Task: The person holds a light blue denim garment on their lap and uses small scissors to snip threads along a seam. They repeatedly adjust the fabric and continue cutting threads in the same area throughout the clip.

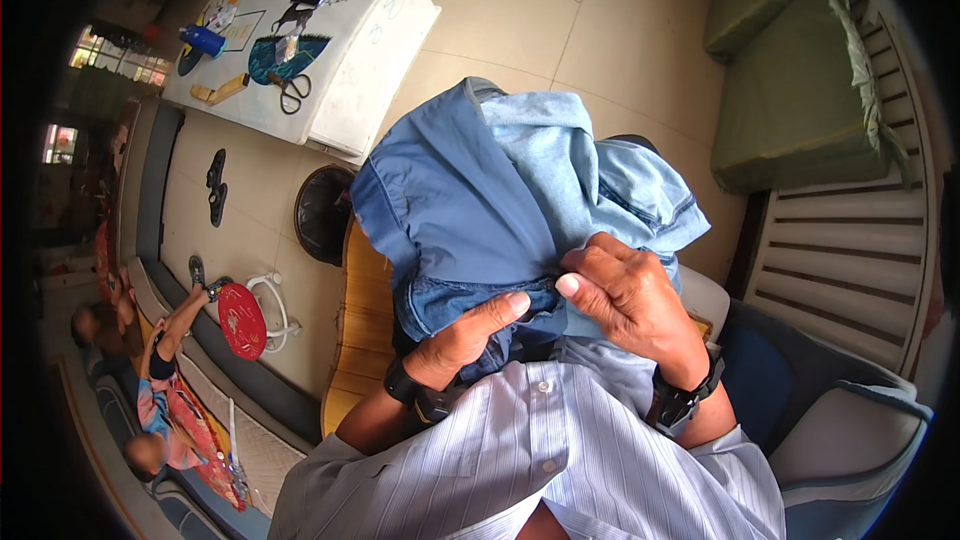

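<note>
Blue cloth is bunched up right in front of the person, just above their striped shirt point(560, 450). It looks like a blue garment point(470, 210), maybe a shirt or shorts, with a darker part and a lighter part. The left hand point(460, 335) is pinching the dark hem with the thumb pressed on top, and the right hand point(625, 295) is gripping the same edge just beside it, fingers curled tight. The cloth is probably soft, light and floppy, so it is sagging wherever no hand is holding it; the thick stitched hem is likely the best place to hold. I am counting one garment, two hands and two black wristbands. A bit farther, one round black thing point(322, 212) is sitting on the floor. Farther still, one white table point(385, 35) is holding one pair of scissors point(292, 92) and one blue bottle point(204, 39). On the right, green cushions point(790, 90) are lying on a bench. At the far left, two people are sitting.
</note>
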`<state>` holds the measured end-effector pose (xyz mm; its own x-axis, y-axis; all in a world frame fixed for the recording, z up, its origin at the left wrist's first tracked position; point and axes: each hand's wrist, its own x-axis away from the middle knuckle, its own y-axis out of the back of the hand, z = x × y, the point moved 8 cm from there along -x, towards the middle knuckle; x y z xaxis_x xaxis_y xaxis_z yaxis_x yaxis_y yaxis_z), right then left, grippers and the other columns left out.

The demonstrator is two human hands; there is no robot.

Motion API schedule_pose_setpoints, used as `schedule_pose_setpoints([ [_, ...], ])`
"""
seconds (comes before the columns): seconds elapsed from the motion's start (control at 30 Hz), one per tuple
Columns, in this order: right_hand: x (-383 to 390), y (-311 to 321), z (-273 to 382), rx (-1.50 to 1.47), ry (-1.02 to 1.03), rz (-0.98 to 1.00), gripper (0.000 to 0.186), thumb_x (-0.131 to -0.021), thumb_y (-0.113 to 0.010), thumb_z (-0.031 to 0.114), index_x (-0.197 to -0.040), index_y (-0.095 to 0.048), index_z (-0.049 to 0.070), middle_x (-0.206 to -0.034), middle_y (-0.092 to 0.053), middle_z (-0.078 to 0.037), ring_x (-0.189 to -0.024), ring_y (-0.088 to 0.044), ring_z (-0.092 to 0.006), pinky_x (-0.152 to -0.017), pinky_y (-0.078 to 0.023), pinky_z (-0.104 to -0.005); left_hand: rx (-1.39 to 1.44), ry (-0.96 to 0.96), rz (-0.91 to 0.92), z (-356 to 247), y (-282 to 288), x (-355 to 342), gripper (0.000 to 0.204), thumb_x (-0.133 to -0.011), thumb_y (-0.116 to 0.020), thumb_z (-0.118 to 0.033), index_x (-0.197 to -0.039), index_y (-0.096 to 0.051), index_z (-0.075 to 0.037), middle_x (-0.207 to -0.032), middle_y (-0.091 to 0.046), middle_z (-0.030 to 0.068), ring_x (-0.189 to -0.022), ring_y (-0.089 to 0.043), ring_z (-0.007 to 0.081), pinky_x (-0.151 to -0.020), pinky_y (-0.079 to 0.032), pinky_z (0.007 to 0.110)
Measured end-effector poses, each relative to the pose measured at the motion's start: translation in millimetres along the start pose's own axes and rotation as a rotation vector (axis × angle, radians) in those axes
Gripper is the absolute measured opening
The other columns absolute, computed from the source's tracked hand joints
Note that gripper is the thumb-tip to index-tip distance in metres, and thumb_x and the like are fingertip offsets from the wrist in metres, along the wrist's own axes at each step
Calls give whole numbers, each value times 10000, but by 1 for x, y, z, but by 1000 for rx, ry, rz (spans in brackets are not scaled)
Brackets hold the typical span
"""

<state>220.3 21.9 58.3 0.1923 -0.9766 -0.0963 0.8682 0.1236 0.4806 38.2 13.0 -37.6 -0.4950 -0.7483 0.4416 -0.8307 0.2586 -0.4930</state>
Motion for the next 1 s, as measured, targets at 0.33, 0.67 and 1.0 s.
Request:
schedule_pose_setpoints([
  [0.33,9,-5,-6,-17,14,53,212,-954,-760,222,-944,-721,13,-790,-614,-131,-628,-619,-325,-577,-474,-416,16,65,-9,3,-1,0,218,-998,-686,-109,-1157,-742,30,-1136,-751,82,-1060,-698,182,-983,-533,320],
  [0.67,9,-4,3,52,106,100,215,-899,-794,240,-921,-720,39,-796,-600,-113,-631,-615,-339,-558,-471,-422,220,7,19,2,1,1,397,-984,-671,-199,-1286,-644,57,-1231,-714,124,-1132,-689,245,-1033,-531,387],
  [1.0,12,-11,0,109,108,147,288,-859,-851,245,-981,-744,7,-847,-645,-116,-660,-660,-308,-589,-497,-387,219,127,-172,14,8,1,218,-1001,-603,-138,-1036,-724,39,-1036,-730,109,-1032,-685,211,-974,-517,373],
])
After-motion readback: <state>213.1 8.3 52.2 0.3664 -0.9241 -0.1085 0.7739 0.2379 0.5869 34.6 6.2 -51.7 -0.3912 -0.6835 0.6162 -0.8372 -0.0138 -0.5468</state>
